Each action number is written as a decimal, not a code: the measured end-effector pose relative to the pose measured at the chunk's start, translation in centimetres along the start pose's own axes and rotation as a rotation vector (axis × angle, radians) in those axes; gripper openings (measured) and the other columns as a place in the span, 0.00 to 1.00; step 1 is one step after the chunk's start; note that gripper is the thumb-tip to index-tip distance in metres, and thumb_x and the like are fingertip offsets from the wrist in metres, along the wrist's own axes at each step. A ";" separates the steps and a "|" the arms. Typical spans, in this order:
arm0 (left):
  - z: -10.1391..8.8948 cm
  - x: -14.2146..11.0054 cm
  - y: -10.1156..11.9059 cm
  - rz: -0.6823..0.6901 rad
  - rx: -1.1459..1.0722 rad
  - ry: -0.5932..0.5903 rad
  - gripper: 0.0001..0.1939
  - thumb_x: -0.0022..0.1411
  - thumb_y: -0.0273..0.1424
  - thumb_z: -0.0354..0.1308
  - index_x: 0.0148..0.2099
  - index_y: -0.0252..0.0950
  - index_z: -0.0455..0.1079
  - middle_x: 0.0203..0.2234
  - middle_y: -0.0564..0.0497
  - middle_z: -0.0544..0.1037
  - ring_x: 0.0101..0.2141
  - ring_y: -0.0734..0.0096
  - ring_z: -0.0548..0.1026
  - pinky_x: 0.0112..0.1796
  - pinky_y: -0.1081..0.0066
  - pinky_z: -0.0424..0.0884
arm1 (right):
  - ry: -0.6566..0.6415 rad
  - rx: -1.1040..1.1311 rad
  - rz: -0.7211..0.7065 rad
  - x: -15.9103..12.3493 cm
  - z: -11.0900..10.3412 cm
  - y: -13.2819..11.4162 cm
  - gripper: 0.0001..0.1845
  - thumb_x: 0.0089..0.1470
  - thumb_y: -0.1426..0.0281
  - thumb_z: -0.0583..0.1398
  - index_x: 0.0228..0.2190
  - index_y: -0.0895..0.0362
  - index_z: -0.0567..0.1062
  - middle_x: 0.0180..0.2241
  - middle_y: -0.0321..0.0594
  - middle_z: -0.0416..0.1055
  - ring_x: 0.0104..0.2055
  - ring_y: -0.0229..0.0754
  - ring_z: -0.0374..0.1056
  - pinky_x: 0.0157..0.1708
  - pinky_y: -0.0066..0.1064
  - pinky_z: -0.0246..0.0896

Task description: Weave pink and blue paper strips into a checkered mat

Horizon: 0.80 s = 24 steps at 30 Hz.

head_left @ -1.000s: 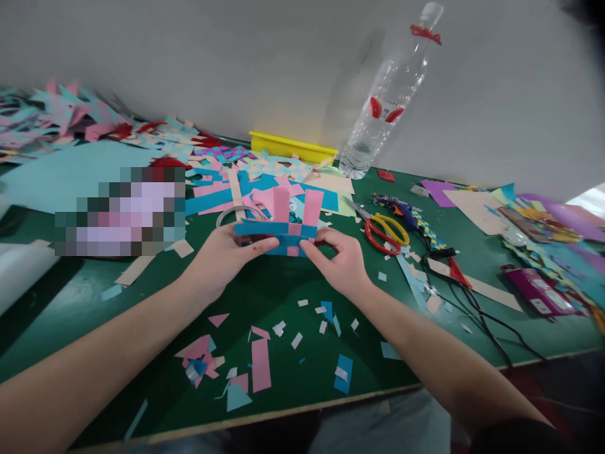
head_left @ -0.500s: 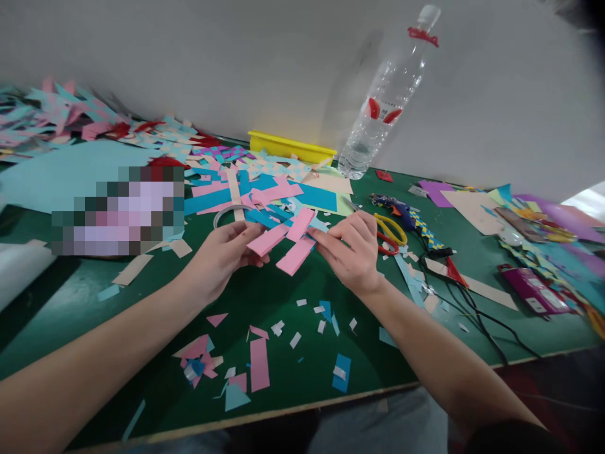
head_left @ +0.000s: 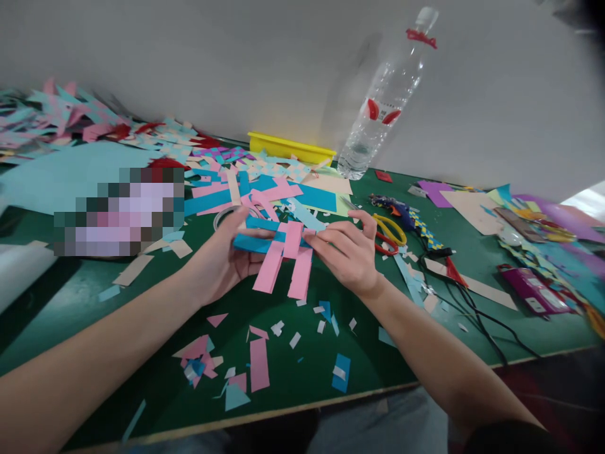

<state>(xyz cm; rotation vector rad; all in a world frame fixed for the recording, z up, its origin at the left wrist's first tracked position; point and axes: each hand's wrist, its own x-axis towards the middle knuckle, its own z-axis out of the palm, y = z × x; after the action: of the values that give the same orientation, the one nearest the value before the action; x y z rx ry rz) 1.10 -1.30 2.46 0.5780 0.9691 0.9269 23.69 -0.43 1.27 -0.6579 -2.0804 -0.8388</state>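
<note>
Between my hands, above the green table, is a piece of woven paper strips (head_left: 293, 241), pink crossed with blue. Two pink ends hang toward me and the blue ends point left. My left hand (head_left: 222, 261) grips the blue end, thumb on top and fingers partly hidden beneath. On the other side, my right hand (head_left: 350, 257) pinches the right edge of the weave between thumb and fingertips. Behind my left hand lies a roll of tape (head_left: 221, 218), partly covered. Scissors (head_left: 391, 232) with yellow and red handles rest just beyond my right hand.
Small paper scraps (head_left: 259, 366) litter the table (head_left: 189, 410) near its front edge. Pink and blue strips (head_left: 316, 194) lie behind my hands, before a yellow tray (head_left: 290, 149). A clear plastic bottle (head_left: 385, 107) stands by the wall. Black cords (head_left: 477, 315) and a purple packet (head_left: 534, 289) lie right.
The woven strips have turned, so the pink ends now point toward me and the blue ends show at left. My left hand has shifted its grip from the pink strip to the blue end.
</note>
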 end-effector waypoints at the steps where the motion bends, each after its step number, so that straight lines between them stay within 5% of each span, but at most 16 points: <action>1: -0.2 0.1 -0.1 0.013 0.017 -0.011 0.16 0.64 0.42 0.60 0.38 0.32 0.75 0.28 0.47 0.81 0.29 0.66 0.80 0.34 0.67 0.80 | 0.006 0.001 -0.007 0.0 0.0 0.0 0.05 0.57 0.74 0.65 0.31 0.52 0.77 0.27 0.27 0.76 0.32 0.32 0.69 0.51 0.38 0.55; 5: -0.8 0.7 -0.6 0.012 0.044 -0.072 0.03 0.59 0.26 0.65 0.38 0.33 0.77 0.29 0.48 0.81 0.30 0.69 0.80 0.32 0.75 0.79 | 0.028 -0.010 -0.023 -0.1 0.1 0.1 0.05 0.56 0.73 0.66 0.30 0.52 0.77 0.28 0.27 0.77 0.33 0.32 0.69 0.52 0.38 0.55; 9: -0.7 0.6 -0.3 0.041 -0.033 -0.050 0.05 0.63 0.30 0.62 0.40 0.35 0.77 0.31 0.48 0.81 0.30 0.69 0.80 0.32 0.73 0.80 | 0.053 -0.058 -0.041 0.2 0.0 0.2 0.07 0.55 0.73 0.66 0.26 0.54 0.76 0.25 0.27 0.76 0.29 0.32 0.67 0.46 0.37 0.55; 16: 0.4 0.0 0.3 -0.005 -0.210 -0.019 0.17 0.66 0.43 0.56 0.30 0.38 0.72 0.18 0.55 0.70 0.22 0.73 0.74 0.42 0.60 0.80 | -0.005 -0.109 -0.072 0.1 -0.2 0.8 0.09 0.58 0.74 0.64 0.26 0.53 0.76 0.26 0.27 0.77 0.27 0.32 0.64 0.38 0.37 0.50; 20: 0.3 0.1 -0.1 0.029 -0.198 -0.066 0.16 0.64 0.41 0.59 0.27 0.38 0.71 0.24 0.50 0.76 0.32 0.64 0.80 0.46 0.59 0.79 | -0.021 -0.092 -0.060 0.0 -0.1 0.9 0.09 0.58 0.75 0.64 0.26 0.53 0.76 0.27 0.27 0.76 0.27 0.33 0.64 0.38 0.38 0.49; 24: -0.1 0.3 -0.5 -0.031 -0.076 -0.059 0.09 0.65 0.35 0.59 0.35 0.36 0.76 0.30 0.46 0.81 0.37 0.60 0.82 0.40 0.64 0.81 | -0.011 -0.094 -0.092 0.0 -0.2 0.8 0.08 0.57 0.75 0.64 0.27 0.53 0.76 0.27 0.28 0.77 0.28 0.33 0.64 0.38 0.37 0.50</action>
<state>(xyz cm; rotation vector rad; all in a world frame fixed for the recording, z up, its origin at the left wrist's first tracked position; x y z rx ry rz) 1.28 -1.26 1.91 0.5221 0.8840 0.9106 24.34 -0.01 1.66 -0.6221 -2.1047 -0.9920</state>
